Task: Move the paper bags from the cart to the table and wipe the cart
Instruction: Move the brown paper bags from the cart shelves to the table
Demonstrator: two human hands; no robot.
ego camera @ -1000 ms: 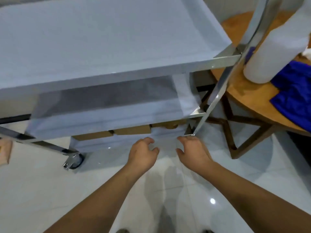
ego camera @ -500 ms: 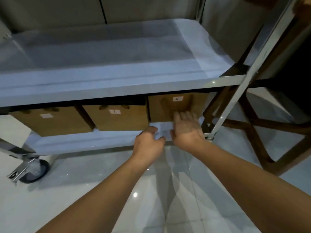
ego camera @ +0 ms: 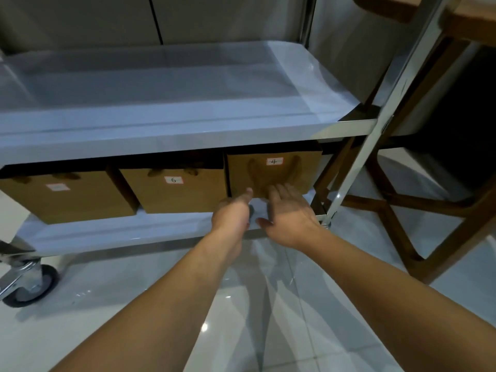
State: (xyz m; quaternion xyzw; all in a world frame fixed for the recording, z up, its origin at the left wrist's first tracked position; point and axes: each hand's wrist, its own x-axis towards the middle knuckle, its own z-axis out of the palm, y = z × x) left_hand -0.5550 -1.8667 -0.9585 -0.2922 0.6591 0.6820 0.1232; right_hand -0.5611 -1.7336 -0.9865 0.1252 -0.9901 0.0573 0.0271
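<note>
Under the cart's shelf, both hands reach bag 4.

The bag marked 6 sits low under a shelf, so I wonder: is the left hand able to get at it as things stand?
Probably yes. Bag 6 faces the open front of the bottom shelf, and the left hand is open just beside it, with nothing between them.
</note>
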